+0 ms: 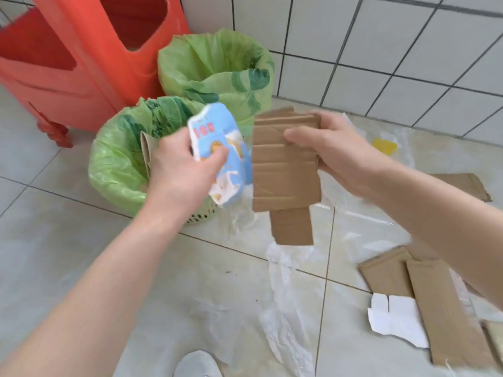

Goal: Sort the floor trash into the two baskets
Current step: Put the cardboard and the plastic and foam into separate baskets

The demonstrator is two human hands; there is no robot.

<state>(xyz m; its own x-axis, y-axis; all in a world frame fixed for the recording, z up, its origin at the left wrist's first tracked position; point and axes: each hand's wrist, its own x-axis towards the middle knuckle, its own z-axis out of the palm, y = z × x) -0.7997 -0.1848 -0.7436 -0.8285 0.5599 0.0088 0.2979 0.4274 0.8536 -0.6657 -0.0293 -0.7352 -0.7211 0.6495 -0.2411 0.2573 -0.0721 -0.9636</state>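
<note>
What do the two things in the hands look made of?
The brown sheet in the right hand looks like matte corrugated cardboard: ridged fold lines, stiff edges. The blue wrapper in the left hand seems printed glossy plastic or coated paper; crumpled, slightly shiny.

Orange plastic cabinet [81, 63]: up-left of the left fingers [174, 145], well apart, feet on beige floor tiles [68, 240]. White tiled wall [381, 50]: above the right fingers [302, 136]. Grey shoe [197, 364]: far below both.
</note>
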